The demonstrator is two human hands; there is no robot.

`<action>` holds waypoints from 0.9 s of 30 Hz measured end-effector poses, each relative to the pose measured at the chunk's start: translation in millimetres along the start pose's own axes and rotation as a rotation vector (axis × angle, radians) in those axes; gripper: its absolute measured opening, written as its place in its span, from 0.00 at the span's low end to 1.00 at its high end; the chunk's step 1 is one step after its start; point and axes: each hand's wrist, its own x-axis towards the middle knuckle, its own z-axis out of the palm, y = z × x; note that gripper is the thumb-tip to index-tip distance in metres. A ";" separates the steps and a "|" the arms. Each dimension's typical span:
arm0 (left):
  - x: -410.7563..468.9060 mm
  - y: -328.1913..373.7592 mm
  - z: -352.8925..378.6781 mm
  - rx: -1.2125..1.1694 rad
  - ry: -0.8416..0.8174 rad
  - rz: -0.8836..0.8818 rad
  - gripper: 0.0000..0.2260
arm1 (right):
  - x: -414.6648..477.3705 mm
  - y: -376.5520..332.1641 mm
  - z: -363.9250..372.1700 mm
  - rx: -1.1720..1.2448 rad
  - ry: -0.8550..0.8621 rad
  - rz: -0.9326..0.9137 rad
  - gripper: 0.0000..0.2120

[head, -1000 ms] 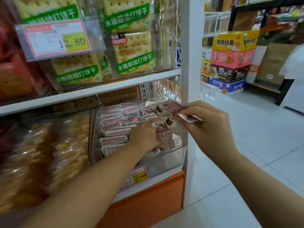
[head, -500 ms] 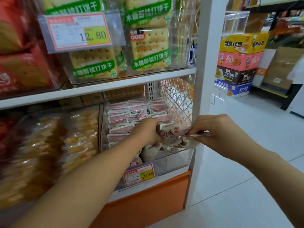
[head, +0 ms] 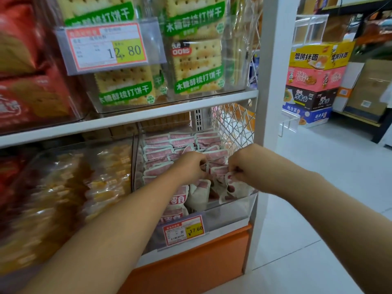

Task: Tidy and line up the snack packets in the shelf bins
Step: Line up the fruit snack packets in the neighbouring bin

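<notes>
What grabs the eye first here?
Two bare forearms meet at the lower clear bin: the left hand is among pink-and-white snack packets, and the right hand pinches one. Above, green-banded cracker packs and a 12.80 price tag fill the upper shelf.

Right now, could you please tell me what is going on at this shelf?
A person is tidying small pink-and-white snack packets in a clear bin. The left hand and the right hand both reach into it and pinch a packet between them, near the front. The back rows stand lined up on edge, while the front packets lie jumbled against the bin's front wall.
</notes>
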 end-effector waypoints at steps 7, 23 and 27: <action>-9.0 0.7 -8.2 0.058 -0.127 0.010 0.19 | 15.0 -8.4 43.4 -0.106 -0.046 -0.012 0.17; -63.8 5.9 -29.5 0.366 0.043 0.059 0.06 | 14.5 -15.5 36.6 0.213 -0.011 -0.121 0.14; -76.9 -6.8 -24.3 0.256 0.166 0.136 0.02 | 12.2 -14.0 33.7 0.115 -0.045 -0.111 0.10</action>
